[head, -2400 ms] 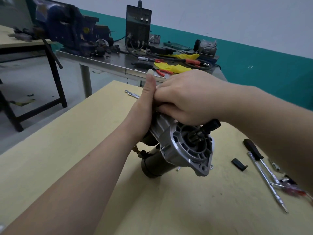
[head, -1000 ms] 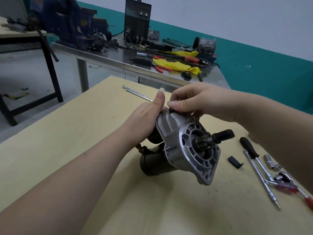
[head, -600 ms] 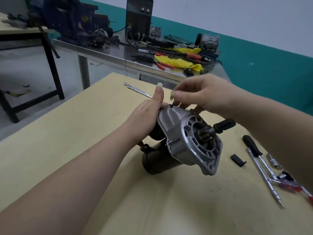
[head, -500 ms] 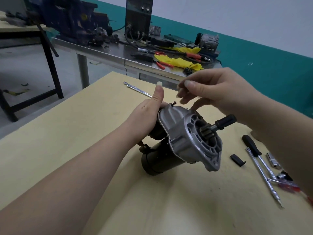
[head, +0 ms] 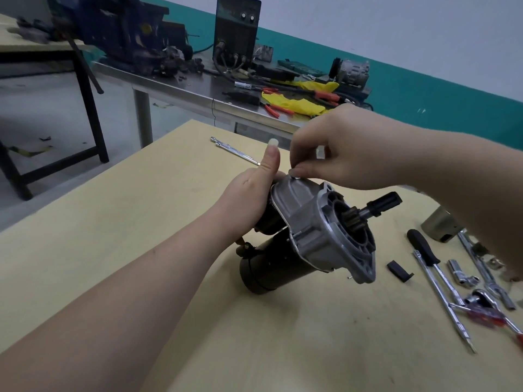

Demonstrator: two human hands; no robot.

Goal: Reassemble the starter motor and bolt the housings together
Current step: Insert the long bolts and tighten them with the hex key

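A: Starter motor (head: 308, 239) at centre frame, tilted, its dark rear end resting on the yellow table (head: 113, 222), silver front housing (head: 319, 230) and gear shaft (head: 379, 207) pointing right and up.

B: Hands?

A: Left hand (head: 249, 199) wrapped round the dark body behind the housing, thumb sticking up. Right hand (head: 348, 157) above it, fingertips (head: 297, 172) pinched together at the housing's top edge, touching it. Something small is likely between them, probably a bolt; too hidden to confirm.

B: So which step?

A: Housings look mated. My read: starting a bolt by hand at the top edge. Other bolt positions not visible from here.

B: Next move?

A: Keep the body steady with the left hand, turn the bolt straight in with the fingers until it catches, then go for a tool. Risk is cross-threading if the motor rocks.

B: Tools nearby?

A: Lower right of frame: black-handled screwdriver (head: 424, 247), sockets (head: 457, 271), a ratchet (head: 481, 304), a small black clip (head: 399, 271) just right of the motor. A long chrome rod (head: 235, 151) lies on the table beyond the left thumb. Upper frame: steel bench (head: 181, 89) with a welder box (head: 236, 26), yellow gloves (head: 300, 104) and red-handled pliers (head: 276, 110).
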